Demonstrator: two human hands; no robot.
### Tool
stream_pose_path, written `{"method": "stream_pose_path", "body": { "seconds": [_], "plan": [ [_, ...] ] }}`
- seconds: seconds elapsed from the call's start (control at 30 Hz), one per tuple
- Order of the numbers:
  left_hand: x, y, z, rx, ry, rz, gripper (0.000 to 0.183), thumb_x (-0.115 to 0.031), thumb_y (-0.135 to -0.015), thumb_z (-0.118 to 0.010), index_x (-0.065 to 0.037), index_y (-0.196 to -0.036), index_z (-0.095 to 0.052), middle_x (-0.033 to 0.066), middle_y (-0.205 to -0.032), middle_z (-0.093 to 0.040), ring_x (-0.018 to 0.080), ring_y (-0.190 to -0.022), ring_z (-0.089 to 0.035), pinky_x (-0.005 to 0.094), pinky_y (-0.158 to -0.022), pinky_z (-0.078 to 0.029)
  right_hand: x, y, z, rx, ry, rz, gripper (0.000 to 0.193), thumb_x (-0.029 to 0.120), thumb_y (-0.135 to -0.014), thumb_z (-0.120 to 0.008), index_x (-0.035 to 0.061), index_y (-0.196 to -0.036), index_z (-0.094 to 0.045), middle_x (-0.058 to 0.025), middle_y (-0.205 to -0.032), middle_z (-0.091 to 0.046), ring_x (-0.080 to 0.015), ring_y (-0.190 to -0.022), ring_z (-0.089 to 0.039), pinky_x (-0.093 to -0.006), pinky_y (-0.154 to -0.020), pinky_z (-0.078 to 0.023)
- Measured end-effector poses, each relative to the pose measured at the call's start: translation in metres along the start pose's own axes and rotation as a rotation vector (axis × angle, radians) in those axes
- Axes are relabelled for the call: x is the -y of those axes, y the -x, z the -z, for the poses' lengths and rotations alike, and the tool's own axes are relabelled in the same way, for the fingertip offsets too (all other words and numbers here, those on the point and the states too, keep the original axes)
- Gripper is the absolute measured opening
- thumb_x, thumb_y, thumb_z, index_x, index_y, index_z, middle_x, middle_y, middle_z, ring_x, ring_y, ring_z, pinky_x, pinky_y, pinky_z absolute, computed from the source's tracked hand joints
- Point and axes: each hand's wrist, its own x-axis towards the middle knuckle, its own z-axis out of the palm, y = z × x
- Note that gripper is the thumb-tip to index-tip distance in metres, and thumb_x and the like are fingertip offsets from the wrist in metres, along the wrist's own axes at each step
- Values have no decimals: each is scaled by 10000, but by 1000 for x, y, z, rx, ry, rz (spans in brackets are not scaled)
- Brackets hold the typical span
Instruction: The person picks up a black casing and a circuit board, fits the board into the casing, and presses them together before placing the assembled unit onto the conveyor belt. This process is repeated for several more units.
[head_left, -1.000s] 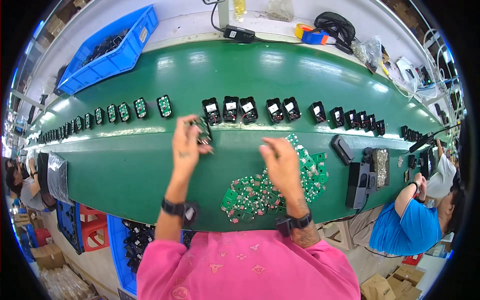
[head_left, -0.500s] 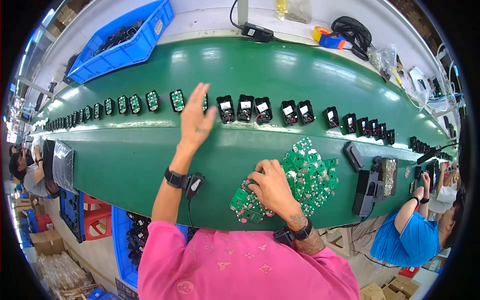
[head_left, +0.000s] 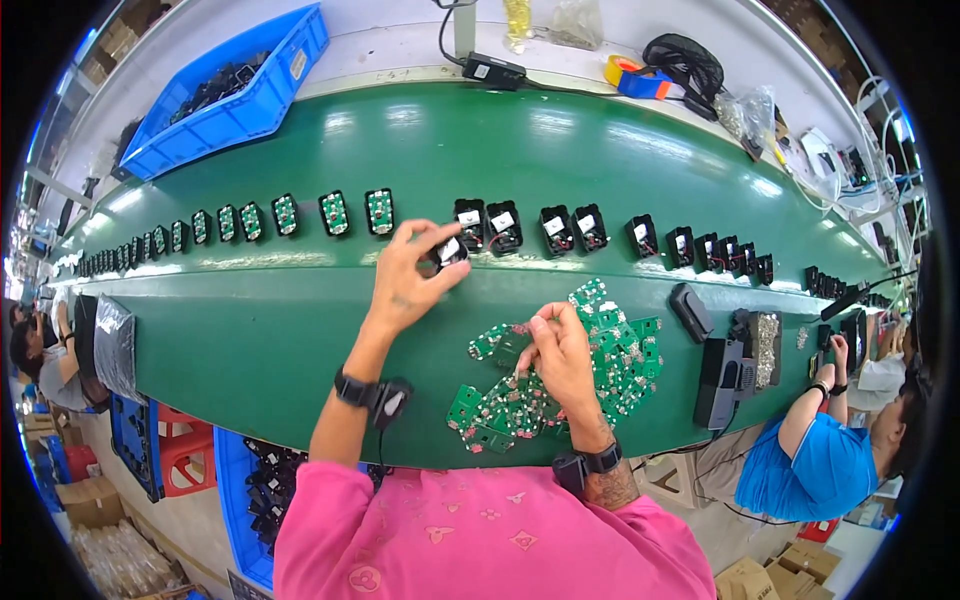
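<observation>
Head view: the green counter [head_left: 420, 140] gleams, a blue crate [head_left: 215, 140] at its far side; the left hand [head_left: 408, 280] grips a black casing [head_left: 450, 254], the right hand [head_left: 565, 358] a circuit board [head_left: 510, 349].

Held tilted between the thumb and fingers of the left hand [head_left: 408, 275], a small black housing [head_left: 451, 251], open face in view with a white rectangular piece inside, edges partly covered by the fingers, just on the near side of a row of similar black housings [head_left: 504, 228]. Pictured at the fingertips of the right hand [head_left: 562, 355], a thin green circuit board [head_left: 512, 349], slightly blurred, beside the loose pile of boards [head_left: 625, 360], outline hard to separate from green pieces next to it.
</observation>
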Motion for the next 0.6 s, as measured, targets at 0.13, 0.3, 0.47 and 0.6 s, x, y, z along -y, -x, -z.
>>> {"method": "stream_pose_path", "body": {
  "seconds": [0.13,0.3,0.47,0.6],
  "plan": [
    [-29,40,-11,97,674,176,523,-260,-875,-696,-31,-1336,-605,103,-1180,-542,218,-959,-663,312,-697,-581,0,-6,5,-8,-165,22,179,104,-1011,-522,8,-1157,-483,-75,-863,-649,-109,-557,-605,-207,-444,-424],
    [-24,76,-21,120,1091,354,588,-360,-918,-627,37,-1348,-561,172,-1341,-533,256,-928,-668,267,-555,-514,0,-2,7,74,53,30,282,71,-941,-614,-18,-1207,-584,-78,-887,-658,-127,-658,-618,-217,-543,-463],
    [-19,102,-21,74,1250,536,484,-344,-972,-593,27,-1282,-592,187,-1284,-594,227,-822,-662,241,-498,-465,10,-6,7,-70,974,519,397,22,-786,-716,24,-1171,-619,-146,-1061,-588,-316,-947,-574,-396,-822,-490],
    [-35,102,-23,115,1202,576,439,-328,-1017,-550,27,-1270,-601,164,-1240,-610,188,-746,-662,218,-453,-430,7,-13,11,47,1156,391,414,49,-757,-746,25,-1144,-602,-155,-1129,-545,-348,-1111,-484,-440,-943,-436]
  ]
}}
